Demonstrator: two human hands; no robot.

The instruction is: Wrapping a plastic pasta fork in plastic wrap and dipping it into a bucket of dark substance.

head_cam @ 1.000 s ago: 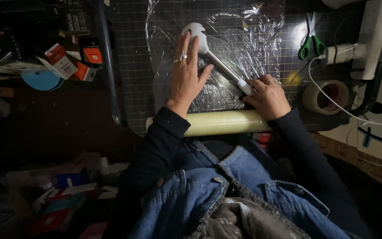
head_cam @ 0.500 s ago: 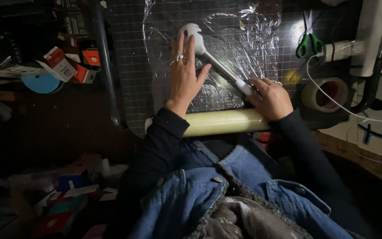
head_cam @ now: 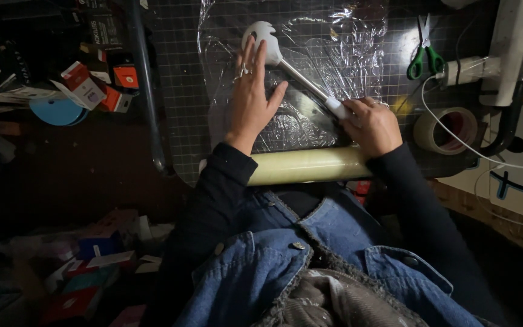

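A white serving spoon with a metal shaft (head_cam: 286,63) lies diagonally on a sheet of clear plastic wrap (head_cam: 340,42) spread over a dark gridded cutting mat (head_cam: 177,91). My left hand (head_cam: 252,100) lies flat, fingers apart, on the wrap beside the spoon's head, a ring on one finger. My right hand (head_cam: 370,124) is closed around the spoon's white handle end. The pale yellow roll of wrap (head_cam: 307,165) lies along the mat's near edge, just below both wrists.
Green-handled scissors (head_cam: 424,56) and a roll of tape (head_cam: 444,130) sit at the right with a white cable (head_cam: 455,136). Small boxes (head_cam: 95,88) and a blue disc (head_cam: 59,112) clutter the left. More boxes (head_cam: 92,266) lie on the floor by my denim jacket (head_cam: 273,272).
Both hands stay on the wrap and spoon with only slight shifts. The view has drifted a little.
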